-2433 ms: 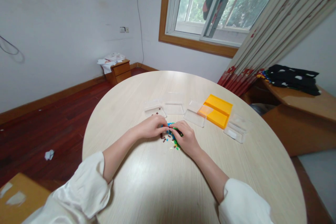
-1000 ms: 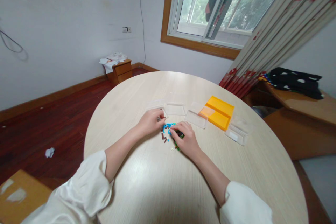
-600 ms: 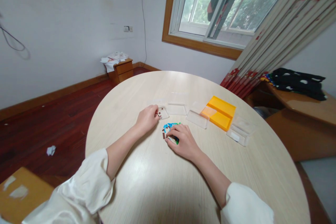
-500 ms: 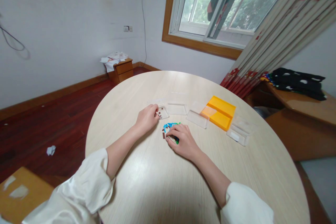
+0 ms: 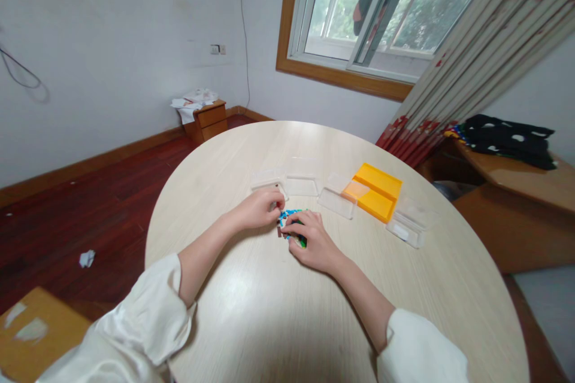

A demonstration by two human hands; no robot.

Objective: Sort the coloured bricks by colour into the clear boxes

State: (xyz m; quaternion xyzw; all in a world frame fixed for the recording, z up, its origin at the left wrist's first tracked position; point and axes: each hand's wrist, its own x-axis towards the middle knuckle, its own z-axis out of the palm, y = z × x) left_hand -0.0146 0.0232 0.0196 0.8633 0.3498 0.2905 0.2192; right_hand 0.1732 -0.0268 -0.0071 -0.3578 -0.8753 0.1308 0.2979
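head view: i see the left hand [image 5: 258,214] resting on the round table [image 5: 269,311], its fingers [image 5: 277,204] curled and the tips drawn together. i cannot tell whether a piece sits between them. just beyond those fingertips stands a clear plastic box [image 5: 267,180]. right against the tips, on their right side, lies the heap of small coloured bricks [image 5: 287,214], blue, green and brown. the right hand [image 5: 315,240] covers the near side of the heap, fingers [image 5: 298,228] bent down onto the bricks. i cannot make out whether they grip any. beyond the right fingers stand a second clear box [image 5: 300,185] and a third clear box [image 5: 335,202]. further right, well apart from the fingers, are a yellow tray [image 5: 376,191] and a fourth clear box [image 5: 406,229].
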